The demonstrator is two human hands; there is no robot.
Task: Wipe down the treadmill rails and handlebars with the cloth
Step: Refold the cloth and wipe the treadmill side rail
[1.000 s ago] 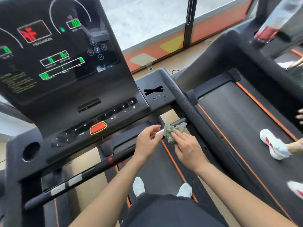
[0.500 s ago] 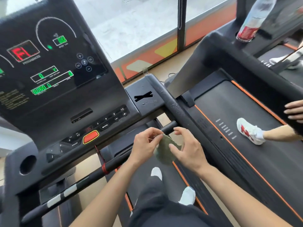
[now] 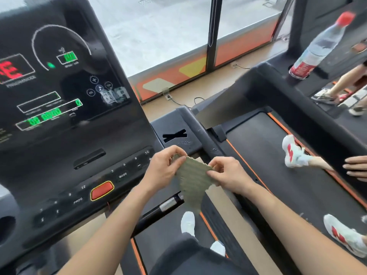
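Observation:
A green textured cloth (image 3: 193, 182) hangs spread out between both hands, in front of the treadmill console. My left hand (image 3: 161, 169) pinches its upper left corner. My right hand (image 3: 228, 172) pinches its right edge. Below the cloth the black front handlebar (image 3: 158, 212) with a silver sensor band runs from lower left toward the middle. The right side rail (image 3: 210, 144) slopes away just behind my right hand. The cloth touches neither the bar nor the rail.
The console (image 3: 65, 116) with lit display and a red stop button (image 3: 101, 190) fills the left. On the neighbouring treadmill (image 3: 297, 185) to the right a person in white and red shoes (image 3: 292, 150) stands. A water bottle (image 3: 317, 48) sits in that machine's cup holder.
The cloth was bunched against the end of the handlebar; both hands lifted it away and pulled it open into a flat sheet. The view has shifted closer and to the right.

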